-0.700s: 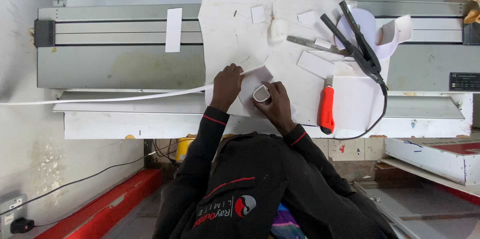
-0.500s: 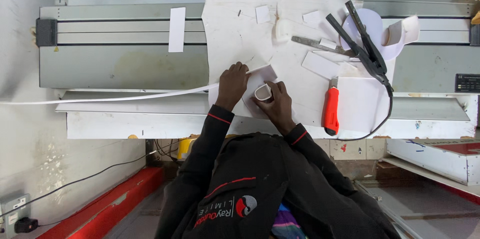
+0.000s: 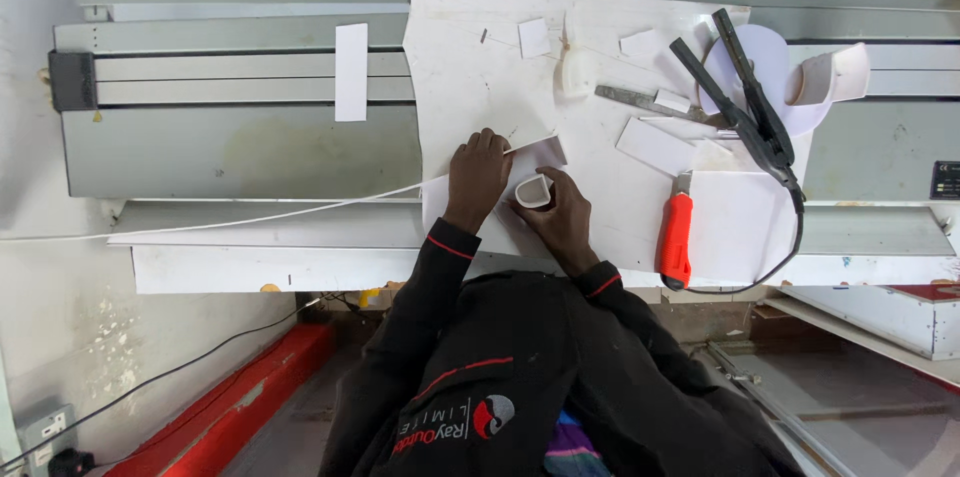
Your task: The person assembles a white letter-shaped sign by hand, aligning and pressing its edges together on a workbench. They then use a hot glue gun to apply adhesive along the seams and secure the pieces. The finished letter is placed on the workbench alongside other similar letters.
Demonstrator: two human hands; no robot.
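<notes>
Work at the bench (image 3: 250,152), seen from above. The left hand (image 3: 477,177) lies flat, fingers spread and pressing down on a white sheet piece (image 3: 535,152), while the right hand (image 3: 565,222) is closed around a small curved white part (image 3: 533,191), held on edge just beside the left hand's thumb. Compared with the views a moment earlier, both hands and the curved part keep nearly the same place on the large white board (image 3: 470,67); only slight shifts appear, most of them likely due to the camera. The work thus reads as a steady hold-and-fit phase, not a reach or release. To the right of the right hand lies a red-handled knife (image 3: 676,237); farther up and right lie black tongs (image 3: 745,107) and a grey blade (image 3: 640,100). Small white offcuts (image 3: 534,37) are scattered beyond the hands.
</notes>
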